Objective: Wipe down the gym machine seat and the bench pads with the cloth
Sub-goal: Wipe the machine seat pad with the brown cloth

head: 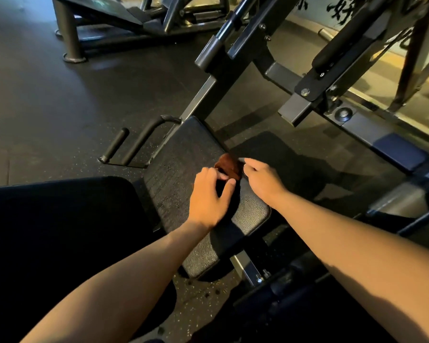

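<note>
I count two hands, one cloth and one seat in front of me. The cloth [229,166] is a small rust-brown bunch lying on the black seat [181,167], at its far right edge, right between my hands. My left hand [208,196] lies back-up over the seat, fingers curled forward so the tips hold the near side of the cloth, while the thumb sticks out to the right with a dark gap between it and the fingers. My right hand [260,178] comes in from the right with its knuckles up and its fingers bent tight, pinching the far right side of the cloth; something pale shows at its fingertips, and I cannot tell what it is. Both bare forearms reach in from the bottom corners and draw close at the wrists, so the hands sit just beside each other with only the cloth between them. To the left of my left hand, one bent metal handle [134,142] with a black grip juts out from the side of the seat over the speckled rubber floor [47,107]. Beyond my right hand the dark steel frame [305,95] of the machine rises.
</note>
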The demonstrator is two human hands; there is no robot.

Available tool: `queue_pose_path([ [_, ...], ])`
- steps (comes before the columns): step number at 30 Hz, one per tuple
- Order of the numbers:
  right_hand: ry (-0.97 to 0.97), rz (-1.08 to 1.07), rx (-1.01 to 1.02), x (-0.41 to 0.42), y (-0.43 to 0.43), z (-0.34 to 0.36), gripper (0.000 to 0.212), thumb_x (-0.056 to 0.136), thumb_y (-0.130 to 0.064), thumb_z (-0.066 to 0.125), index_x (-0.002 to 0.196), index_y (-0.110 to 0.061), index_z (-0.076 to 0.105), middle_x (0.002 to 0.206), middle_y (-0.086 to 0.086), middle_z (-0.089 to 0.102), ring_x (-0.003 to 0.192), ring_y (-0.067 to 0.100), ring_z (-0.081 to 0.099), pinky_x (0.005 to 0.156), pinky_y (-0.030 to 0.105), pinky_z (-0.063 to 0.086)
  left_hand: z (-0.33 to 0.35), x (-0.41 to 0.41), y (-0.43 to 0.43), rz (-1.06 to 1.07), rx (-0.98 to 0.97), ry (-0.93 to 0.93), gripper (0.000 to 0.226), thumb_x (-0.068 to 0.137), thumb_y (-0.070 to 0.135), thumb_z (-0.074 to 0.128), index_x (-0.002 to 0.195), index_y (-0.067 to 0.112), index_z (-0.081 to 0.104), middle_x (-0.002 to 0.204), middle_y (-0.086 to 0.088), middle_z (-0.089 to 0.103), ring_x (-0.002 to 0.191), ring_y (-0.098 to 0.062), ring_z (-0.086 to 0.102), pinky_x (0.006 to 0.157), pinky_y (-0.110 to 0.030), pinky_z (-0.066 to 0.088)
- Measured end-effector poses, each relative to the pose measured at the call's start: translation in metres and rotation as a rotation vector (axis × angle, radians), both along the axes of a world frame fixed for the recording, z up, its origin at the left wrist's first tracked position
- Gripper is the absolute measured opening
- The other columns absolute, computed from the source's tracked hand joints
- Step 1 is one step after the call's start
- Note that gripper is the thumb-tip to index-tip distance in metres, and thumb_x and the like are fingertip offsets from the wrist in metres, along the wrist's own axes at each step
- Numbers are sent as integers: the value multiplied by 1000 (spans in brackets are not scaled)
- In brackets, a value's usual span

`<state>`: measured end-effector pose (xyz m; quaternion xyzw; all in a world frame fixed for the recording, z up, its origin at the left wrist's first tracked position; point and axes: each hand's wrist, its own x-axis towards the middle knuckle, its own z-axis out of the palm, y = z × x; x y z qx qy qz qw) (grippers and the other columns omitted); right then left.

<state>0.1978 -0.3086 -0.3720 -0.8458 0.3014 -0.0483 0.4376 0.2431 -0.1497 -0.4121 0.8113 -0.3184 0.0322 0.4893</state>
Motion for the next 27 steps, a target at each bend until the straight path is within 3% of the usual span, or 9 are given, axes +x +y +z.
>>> queue_pose_path([
  [5,-24,-79,2,-13,3,-5,36,103,-20,43,134,-23,62,136,6,62,124,25,57,99,28,43,-11,-35,9,-142,35,-134,20,98,33,61,112,21,52,106,2,50,99,-18,46,88,-33,38],
  [9,-17,-73,-5,-17,6,-4,37,104,-19,40,133,-22,62,128,6,65,116,24,60,87,26,43,-5,-13,12,-195,101,-118,34,99,28,59,130,30,44,121,1,53,110,-20,45,92,-34,40],
  [14,-37,-80,-42,-22,8,-3,38,104,-24,39,135,-21,60,138,6,60,123,24,56,96,29,43,-2,30,-1,83,91,-23,36,96,19,63,131,19,54,127,-5,58,114,-30,48,96,-29,31],
  [18,-71,-124,-33,-24,6,-9,35,103,-32,45,129,-21,65,127,1,66,108,18,61,82,25,45,2,32,-16,242,64,262,40,103,28,53,143,25,48,140,-9,51,125,-33,39,106,-37,28],
  [20,-76,-132,-31,-24,5,-12,36,101,-41,47,123,-22,69,115,1,70,99,17,61,78,26,44,-4,14,-17,185,87,163,43,104,33,51,146,25,45,139,-10,47,122,-31,38,104,-35,26],
  [23,-88,-140,-27,-24,3,-15,38,97,-49,47,98,-19,71,87,1,68,85,23,61,73,34,46,-11,-13,-10,72,63,37,46,102,33,54,145,21,44,126,-7,46,111,-19,37,96,-28,25],
  [27,-99,-131,61,-27,2,-14,30,97,-45,49,107,-28,72,102,-2,72,98,20,65,86,38,53,-11,-51,2,-64,70,-56,44,100,32,55,141,16,49,119,-4,47,105,-12,35,93,-31,30],
])
